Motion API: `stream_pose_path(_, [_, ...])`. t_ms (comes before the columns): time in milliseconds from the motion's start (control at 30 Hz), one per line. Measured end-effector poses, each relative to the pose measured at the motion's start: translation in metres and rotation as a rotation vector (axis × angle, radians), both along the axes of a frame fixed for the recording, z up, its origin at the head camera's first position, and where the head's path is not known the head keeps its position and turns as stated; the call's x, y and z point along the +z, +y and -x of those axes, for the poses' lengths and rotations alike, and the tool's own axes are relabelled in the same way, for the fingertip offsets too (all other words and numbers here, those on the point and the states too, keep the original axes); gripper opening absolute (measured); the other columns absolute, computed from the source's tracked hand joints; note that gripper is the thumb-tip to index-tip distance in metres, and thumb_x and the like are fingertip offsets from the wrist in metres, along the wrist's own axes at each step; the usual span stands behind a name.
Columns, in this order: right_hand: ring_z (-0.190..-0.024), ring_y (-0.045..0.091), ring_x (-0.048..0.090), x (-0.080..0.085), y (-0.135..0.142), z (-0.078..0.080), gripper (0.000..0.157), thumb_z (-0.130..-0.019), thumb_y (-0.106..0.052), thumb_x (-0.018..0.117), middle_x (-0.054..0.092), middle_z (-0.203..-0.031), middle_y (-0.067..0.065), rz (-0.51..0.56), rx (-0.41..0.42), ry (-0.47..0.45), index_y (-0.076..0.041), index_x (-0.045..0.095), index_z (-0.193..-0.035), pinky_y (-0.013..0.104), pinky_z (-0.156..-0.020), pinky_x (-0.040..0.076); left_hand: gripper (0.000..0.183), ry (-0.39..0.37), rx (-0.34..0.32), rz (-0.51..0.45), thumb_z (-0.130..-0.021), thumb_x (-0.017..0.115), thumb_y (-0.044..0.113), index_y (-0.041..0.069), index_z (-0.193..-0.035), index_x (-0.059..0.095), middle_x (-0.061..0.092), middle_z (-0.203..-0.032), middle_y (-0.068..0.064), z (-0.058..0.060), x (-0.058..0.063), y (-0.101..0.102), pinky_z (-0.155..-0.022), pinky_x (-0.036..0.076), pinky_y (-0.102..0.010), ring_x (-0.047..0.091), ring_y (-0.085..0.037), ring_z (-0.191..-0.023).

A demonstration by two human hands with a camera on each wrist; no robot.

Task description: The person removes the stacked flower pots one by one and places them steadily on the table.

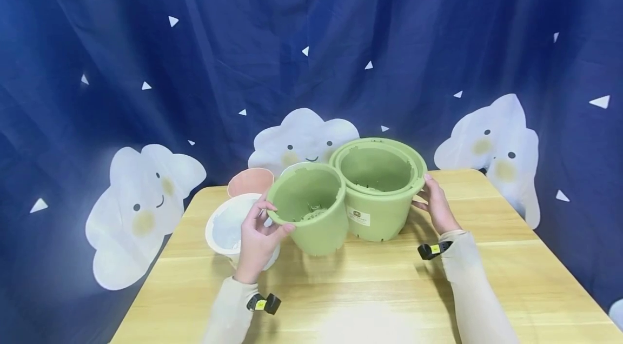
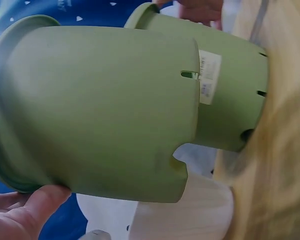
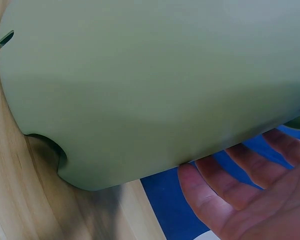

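My left hand (image 1: 258,241) pinches the near-left rim of a green plastic flower pot (image 1: 321,233), thumb outside on its wall. This pot is tilted and held up off the table, its bottom slots and a notch showing in the left wrist view. To its right a larger green flower pot (image 1: 377,219) stands upright on the table, a white label (image 1: 358,218) on its front. Inside its mouth shows a second green rim (image 1: 375,192). My right hand (image 1: 438,206) rests its extended fingers (image 3: 205,192) against that pot's right side near the rim.
A white pot (image 1: 224,246) stands at the left, partly behind my left hand. Behind it is a pink pot (image 1: 250,182), and another white rim (image 1: 292,166) peeks out behind the held pot. A blue cloud-print curtain (image 1: 302,63) hangs beyond the wooden table (image 1: 389,284).
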State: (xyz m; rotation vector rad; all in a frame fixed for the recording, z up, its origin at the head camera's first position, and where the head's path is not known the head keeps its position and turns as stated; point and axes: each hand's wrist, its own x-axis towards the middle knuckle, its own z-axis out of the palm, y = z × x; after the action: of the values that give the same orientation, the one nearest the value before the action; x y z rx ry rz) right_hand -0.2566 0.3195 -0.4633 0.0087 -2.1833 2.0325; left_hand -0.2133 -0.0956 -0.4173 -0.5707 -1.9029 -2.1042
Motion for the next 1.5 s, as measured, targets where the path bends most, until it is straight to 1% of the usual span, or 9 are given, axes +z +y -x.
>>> stream_pose_path(167, [-0.101,-0.012,0.058,0.001,0.000,0.000,0.069,-0.103,-0.058,0.017,0.027,-0.159,0.024,0.005,-0.004,0.011,-0.014,0.026,-0.156,0.017,-0.082,0.055,0.049,-0.018,-0.005,0.081,-0.072,0.081,-0.006,-0.013,-0.105,0.046,0.029,-0.162,-0.007,-0.004,-0.008,0.003,-0.105,0.048,-0.050,0.040,-0.038,-0.142])
stream_pose_path(267, [-0.102,-0.012,0.057,0.001,0.000,0.000,0.068,-0.104,-0.057,0.017,0.025,-0.161,0.022,0.007,0.001,0.003,-0.014,0.025,-0.156,0.016,-0.083,0.054,0.049,-0.022,-0.008,0.110,-0.073,0.082,-0.003,-0.011,-0.105,0.047,0.029,-0.162,-0.004,-0.006,-0.013,0.004,-0.106,0.047,-0.053,0.039,-0.036,-0.144])
stream_pose_path(433, [-0.103,-0.010,0.056,0.003,-0.001,0.001,0.069,-0.103,-0.058,0.018,0.022,-0.163,0.017,0.023,0.014,-0.011,-0.015,0.021,-0.157,0.016,-0.084,0.054,0.050,-0.037,-0.015,0.106,-0.073,0.082,-0.003,-0.012,-0.107,0.046,0.027,-0.163,-0.003,-0.008,-0.023,0.005,-0.106,0.046,-0.055,0.038,-0.034,-0.145])
stream_pose_path(600, [-0.103,-0.010,0.056,0.004,-0.001,0.001,0.071,-0.103,-0.059,0.019,0.022,-0.162,0.019,0.022,0.014,-0.006,-0.014,0.022,-0.157,0.016,-0.085,0.053,0.049,-0.050,-0.007,0.092,-0.073,0.081,-0.005,-0.013,-0.106,0.046,0.026,-0.163,-0.006,-0.010,-0.030,0.003,-0.106,0.046,-0.057,0.036,-0.036,-0.146])
stream_pose_path(800, [-0.103,-0.012,0.056,0.003,0.000,-0.001,0.069,-0.103,-0.058,0.016,0.025,-0.161,0.020,0.001,0.006,-0.012,-0.016,0.023,-0.157,0.016,-0.084,0.054,0.048,-0.044,0.042,0.158,-0.070,0.085,0.001,-0.005,-0.104,0.051,0.024,-0.164,-0.010,-0.016,-0.036,0.002,-0.104,0.047,-0.055,0.038,-0.039,-0.143])
stream_pose_path(933, [-0.103,-0.011,0.056,0.001,0.003,0.000,0.067,-0.104,-0.057,0.016,0.025,-0.161,0.020,0.008,0.000,-0.018,-0.016,0.024,-0.156,0.017,-0.084,0.053,0.047,-0.031,0.038,0.173,-0.070,0.086,0.004,0.002,-0.103,0.053,0.024,-0.164,-0.009,-0.018,-0.040,0.007,-0.105,0.046,-0.056,0.037,-0.040,-0.144])
stream_pose_path(1200, [-0.102,-0.010,0.058,0.000,0.001,0.001,0.065,-0.104,-0.056,0.017,0.029,-0.157,0.026,0.028,-0.004,-0.013,-0.017,0.029,-0.154,0.018,-0.084,0.054,0.050,-0.022,0.070,0.268,-0.065,0.092,0.018,0.009,-0.099,0.056,0.025,-0.163,-0.008,-0.021,-0.049,0.011,-0.106,0.047,-0.038,0.039,-0.041,-0.143])
stream_pose_path(1333, [-0.103,-0.010,0.058,0.001,0.000,0.001,0.065,-0.104,-0.057,0.018,0.028,-0.158,0.025,0.028,0.001,-0.009,-0.017,0.029,-0.155,0.018,-0.084,0.054,0.050,-0.022,0.086,0.291,-0.064,0.092,0.022,0.012,-0.097,0.056,0.024,-0.163,-0.009,-0.021,-0.052,0.012,-0.105,0.047,-0.038,0.038,-0.042,-0.143])
stream_pose_path(1500, [-0.103,-0.010,0.057,0.000,0.000,0.002,0.065,-0.104,-0.056,0.018,0.027,-0.159,0.025,0.040,0.003,-0.015,-0.017,0.027,-0.155,0.017,-0.083,0.055,0.052,-0.061,0.108,0.318,-0.064,0.092,0.025,0.013,-0.099,0.056,0.022,-0.164,-0.008,-0.023,-0.057,0.012,-0.104,0.049,-0.040,0.038,-0.040,-0.143])
